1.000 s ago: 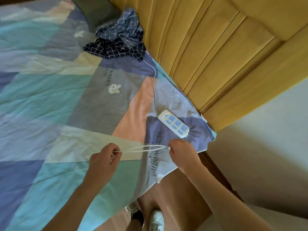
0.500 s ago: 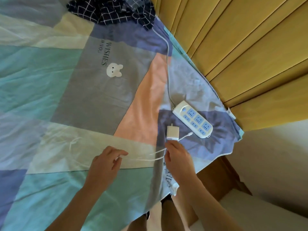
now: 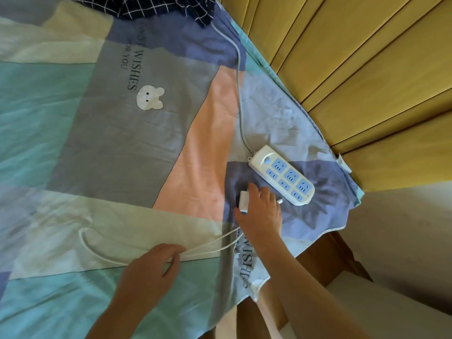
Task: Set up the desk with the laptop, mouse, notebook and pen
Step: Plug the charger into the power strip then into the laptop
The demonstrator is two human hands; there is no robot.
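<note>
No laptop, mouse, notebook or pen is in view. A white charger cable [image 3: 210, 245] lies slack on the patchwork bed sheet [image 3: 85, 148], looping out to the left. My left hand [image 3: 146, 272] rests palm down on it, fingers curled over the strands. The cable's white adapter block [image 3: 243, 200] lies beside a white and blue power strip [image 3: 283, 176]. My right hand [image 3: 261, 209] is spread flat over the adapter, its fingers apart and touching it, partly hiding it.
The power strip's grey cord [image 3: 238, 77] runs up to a dark checked cloth [image 3: 151, 6] at the top. A yellow padded headboard [image 3: 354, 69] borders the bed on the right. The bed corner and a brown wooden frame [image 3: 325, 260] sit below my right arm.
The cable, stretched taut between both hands a second ago, now lies slack on the sheet. My right hand set the adapter down and moved forward over it. The view tilted closer.
</note>
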